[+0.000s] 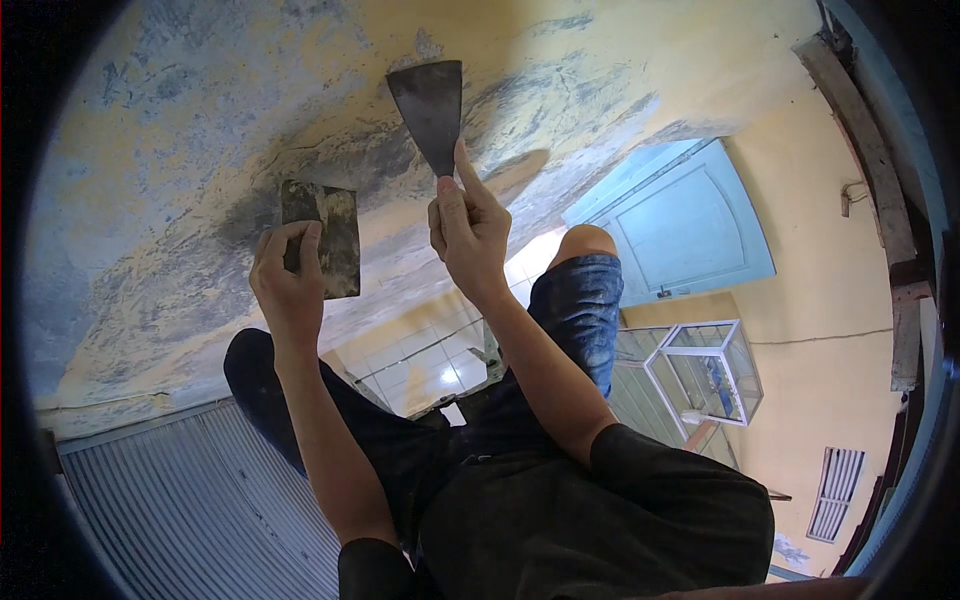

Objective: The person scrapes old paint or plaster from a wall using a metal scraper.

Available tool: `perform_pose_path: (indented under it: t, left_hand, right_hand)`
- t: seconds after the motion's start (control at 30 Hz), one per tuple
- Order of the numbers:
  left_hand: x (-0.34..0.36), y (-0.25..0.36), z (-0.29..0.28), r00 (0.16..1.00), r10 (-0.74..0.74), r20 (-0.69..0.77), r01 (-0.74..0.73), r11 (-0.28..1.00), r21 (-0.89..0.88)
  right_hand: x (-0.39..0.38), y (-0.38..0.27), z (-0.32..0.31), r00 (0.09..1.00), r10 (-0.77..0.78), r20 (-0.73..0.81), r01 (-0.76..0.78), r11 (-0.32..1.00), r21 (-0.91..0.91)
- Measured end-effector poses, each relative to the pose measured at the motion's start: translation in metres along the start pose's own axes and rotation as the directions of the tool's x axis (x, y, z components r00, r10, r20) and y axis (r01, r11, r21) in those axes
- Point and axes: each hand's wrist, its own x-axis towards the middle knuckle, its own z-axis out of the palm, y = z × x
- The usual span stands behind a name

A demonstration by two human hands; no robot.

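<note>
My right hand (468,230) is closed around the handle of a putty knife (430,110), its forefinger stretched along the metal. The dark blade fans out at the top and lies over the wall (590,50); whether its edge touches cannot be told. A small whitish patch (428,44) shows just beyond that edge. Lower and to the left, my left hand (288,275) pinches a flat rectangular plate (341,240), dark and smeared with pale residue. Yellow and bluish paint on the wall is worn, with grey stained patches around both tools.
A light blue door (690,220) stands to the right, above a glass display case (748,385). Corrugated metal sheeting (200,490) fills the lower left. White floor tiles (405,375) show between my legs. A wooden beam (850,130) runs along the right rim, near a slatted vent (836,492).
</note>
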Motion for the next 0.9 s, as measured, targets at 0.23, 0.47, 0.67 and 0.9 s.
perform_pose_path:
  t: [0.23, 0.47, 0.67, 0.9]
  left_hand:
    - [0.000, -0.003, 0.001, 0.999, -0.034, 0.024, 0.033, 0.999, 0.034]
    - [0.000, -0.002, -0.001, 0.999, -0.028, 0.024, 0.028, 0.999, 0.023]
    - [0.000, 0.000, 0.003, 0.999, -0.031, 0.035, 0.031, 0.999, 0.012]
    - [-0.003, 0.003, 0.003, 0.999, -0.011, 0.035, 0.010, 1.000, 0.025]
  right_hand:
    - [-0.003, 0.011, -0.002, 0.997, -0.073, 0.012, 0.074, 0.992, -0.100]
    - [-0.009, 0.016, 0.002, 1.000, 0.010, 0.017, -0.010, 1.000, -0.003]
    - [-0.006, 0.019, 0.004, 1.000, 0.005, -0.028, -0.005, 1.000, 0.024]
    - [-0.006, 0.019, 0.008, 0.999, 0.047, 0.004, -0.047, 0.988, 0.150]
